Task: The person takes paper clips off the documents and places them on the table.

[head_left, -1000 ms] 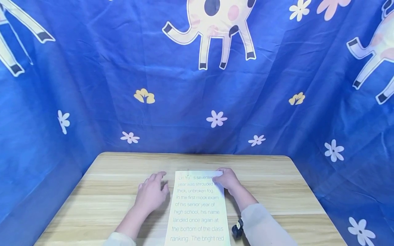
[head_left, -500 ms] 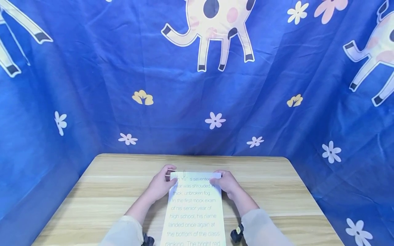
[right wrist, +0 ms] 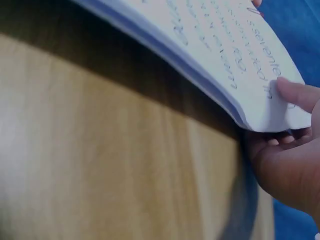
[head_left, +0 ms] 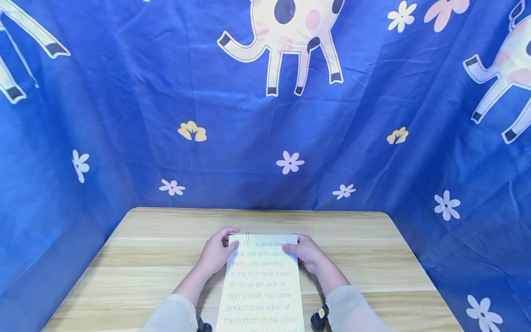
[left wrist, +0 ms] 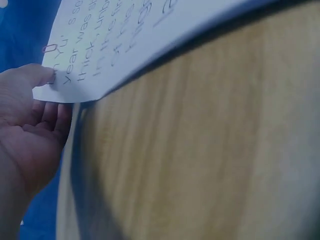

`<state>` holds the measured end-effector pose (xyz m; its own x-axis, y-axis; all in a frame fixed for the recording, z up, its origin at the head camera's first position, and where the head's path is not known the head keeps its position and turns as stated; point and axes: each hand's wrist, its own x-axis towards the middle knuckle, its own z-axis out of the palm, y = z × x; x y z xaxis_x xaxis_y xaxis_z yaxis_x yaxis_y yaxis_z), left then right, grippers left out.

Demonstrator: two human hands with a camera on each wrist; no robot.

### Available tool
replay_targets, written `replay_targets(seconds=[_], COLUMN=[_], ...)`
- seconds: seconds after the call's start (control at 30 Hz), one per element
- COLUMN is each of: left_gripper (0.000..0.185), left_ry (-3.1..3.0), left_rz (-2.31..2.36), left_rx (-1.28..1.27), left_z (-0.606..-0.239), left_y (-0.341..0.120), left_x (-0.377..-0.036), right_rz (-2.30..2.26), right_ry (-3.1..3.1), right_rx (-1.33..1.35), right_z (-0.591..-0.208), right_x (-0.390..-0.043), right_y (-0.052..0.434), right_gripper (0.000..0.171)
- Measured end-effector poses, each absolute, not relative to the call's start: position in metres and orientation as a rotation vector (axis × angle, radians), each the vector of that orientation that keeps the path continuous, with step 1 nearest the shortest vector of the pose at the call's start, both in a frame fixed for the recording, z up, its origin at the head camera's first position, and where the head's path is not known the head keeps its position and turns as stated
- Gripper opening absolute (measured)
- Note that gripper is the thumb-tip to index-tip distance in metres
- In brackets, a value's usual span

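Printed sheets (head_left: 262, 281), joined by a paper clip (head_left: 247, 237) at the far edge, lie between both hands, their far corners raised off the table (head_left: 145, 258). Left hand (head_left: 216, 252) pinches the far-left corner, thumb on top. Right hand (head_left: 306, 251) pinches the far-right corner likewise, apparently to lift evenly.

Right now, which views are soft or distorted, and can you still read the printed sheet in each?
Head view: sharp, wide-angle bend at the edges; text on the paper stack reads clearly, even light. Left wrist view: wooden table blurred, text by the left hand skewed but partly legible. Right wrist view: table soft, dark shadow under the lifted sheets, right hand at the corner.
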<state>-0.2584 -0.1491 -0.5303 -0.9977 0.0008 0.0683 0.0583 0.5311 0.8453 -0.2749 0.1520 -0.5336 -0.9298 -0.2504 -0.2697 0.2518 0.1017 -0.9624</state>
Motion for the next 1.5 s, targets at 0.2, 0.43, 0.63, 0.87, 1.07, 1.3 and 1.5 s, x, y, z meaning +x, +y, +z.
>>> replay_targets(seconds=[0.2,0.43,0.63,0.87,1.07,1.3,1.5], left_gripper=[0.041,0.041,0.039,0.04,0.039,0.04,0.039], left_ry=[-2.618,-2.603,-2.61,-2.588,-2.576,-2.596,-2.584], left_rz=[-1.775,-1.775,-1.686,-1.633,-1.655,-1.578,-1.571], left_rx=[0.067,0.072,0.05,0.01,0.024,0.024,-0.013], left_z=[-0.537,-0.539,-0.541,-0.542,-0.543,-0.541,-0.537], left_y=[-0.152,-0.153,-0.151,-0.149,-0.151,-0.155,-0.162], left_x=[-0.259,-0.26,-0.257,-0.255,-0.254,-0.253,-0.254], right_rz=[-1.955,-1.917,-1.89,-1.898,-1.901,-1.895,-1.895], right_ry=[1.866,1.918,2.001,2.023,2.019,2.029,2.044], right_rx=[-0.07,-0.158,-0.125,-0.116,-0.113,-0.1,-0.102], right_z=[-0.547,-0.55,-0.552,-0.555,-0.559,-0.557,-0.557], right_x=[-0.28,-0.279,-0.278,-0.277,-0.276,-0.275,-0.274], right_y=[0.161,0.167,0.164,0.164,0.165,0.166,0.165], right_gripper=[0.037,0.036,0.032,0.03,0.03,0.029,0.03])
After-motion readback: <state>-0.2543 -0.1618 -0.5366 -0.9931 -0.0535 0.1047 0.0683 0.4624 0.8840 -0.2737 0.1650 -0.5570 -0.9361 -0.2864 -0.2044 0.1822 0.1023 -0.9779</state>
